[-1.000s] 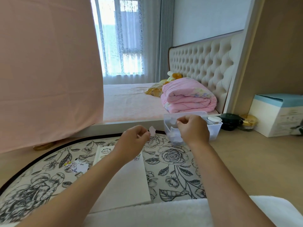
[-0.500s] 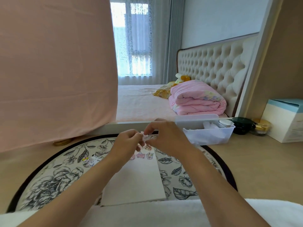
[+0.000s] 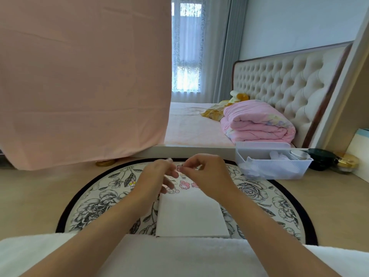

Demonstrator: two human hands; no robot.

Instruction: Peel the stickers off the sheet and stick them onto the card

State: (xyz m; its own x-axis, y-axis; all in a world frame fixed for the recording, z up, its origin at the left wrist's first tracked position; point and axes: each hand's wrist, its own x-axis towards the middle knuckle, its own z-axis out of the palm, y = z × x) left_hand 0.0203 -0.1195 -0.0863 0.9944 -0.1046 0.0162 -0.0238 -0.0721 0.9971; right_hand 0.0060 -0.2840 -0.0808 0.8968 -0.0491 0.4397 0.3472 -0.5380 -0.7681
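Observation:
A white card (image 3: 191, 212) lies on a round flower-print mat (image 3: 95, 206). Several pink cartoon stickers (image 3: 184, 184) sit at the card's far end. Above that end, my right hand (image 3: 207, 176) pinches a small pink sticker (image 3: 179, 167) between thumb and forefinger. My left hand (image 3: 157, 176) is close beside it, blurred, and its raised fingertips seem to pinch a whitish backing scrap (image 3: 169, 159) while its other fingers hang loose. A piece of the sticker sheet (image 3: 131, 183) shows on the mat left of my left wrist.
A clear plastic bin (image 3: 273, 166) with scraps stands at the back right, then a dark jar (image 3: 321, 158) and a gold jar (image 3: 347, 163). A pink cloth (image 3: 79, 76) hangs at the left. A white towel (image 3: 179, 256) covers the near edge.
My right hand came back from the plastic bin to my left hand, and the two have since parted slightly, with the pink sticker in my right fingers. The view swung right.

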